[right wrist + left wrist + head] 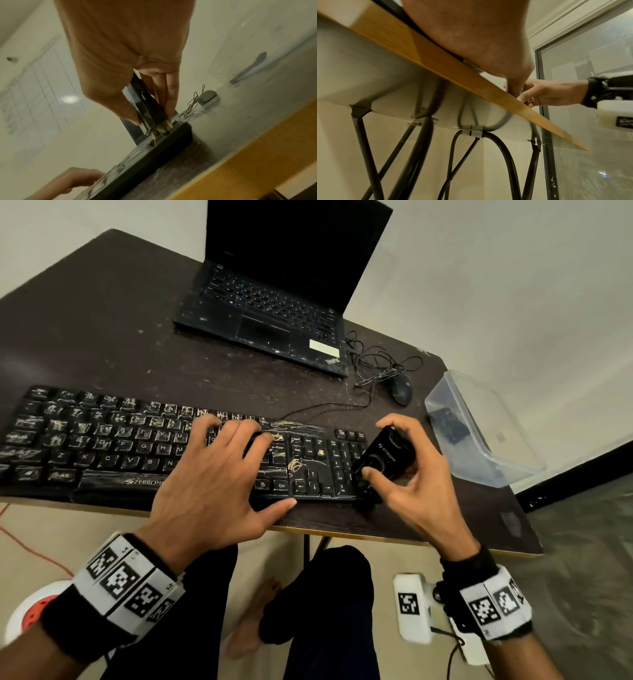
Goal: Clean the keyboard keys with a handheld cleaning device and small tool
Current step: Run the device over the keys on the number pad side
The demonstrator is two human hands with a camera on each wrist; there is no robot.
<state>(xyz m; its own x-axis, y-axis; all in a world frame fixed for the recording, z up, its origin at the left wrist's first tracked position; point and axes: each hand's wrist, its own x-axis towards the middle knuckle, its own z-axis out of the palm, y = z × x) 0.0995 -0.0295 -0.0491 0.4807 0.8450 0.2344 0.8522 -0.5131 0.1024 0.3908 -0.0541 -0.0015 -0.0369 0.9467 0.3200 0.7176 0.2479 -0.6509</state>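
Keyboard first: the wide black plastic keyboard (164, 446) lies along the near edge of the dark wooden table (113, 337), its keys strewn with pale straw-like debris, thickest near the Enter key and the arrow cluster. The left hand (219, 474) lies flat across its right-middle keys, fingers straight and spread, thumb on the front lip. The right hand (416, 491) grips a small black handheld cleaning device (385, 460) over the number pad, thumb on one side and curled fingers on the other; the right wrist view shows a tuft of pale bristles (163, 127) at its lower end, down at the keyboard's edge.

I judge the device light and rigid, its glossy casing possibly slippery, so a hold across its flat sides, low on the body, seems to suit it. The keyboard looks light enough to slide, so a flat palm steadies it. Keycaps may pop off under hard levering.

Behind sit a black open laptop (274, 302), a black wired mouse (400, 389) and a clear plastic box (479, 433).
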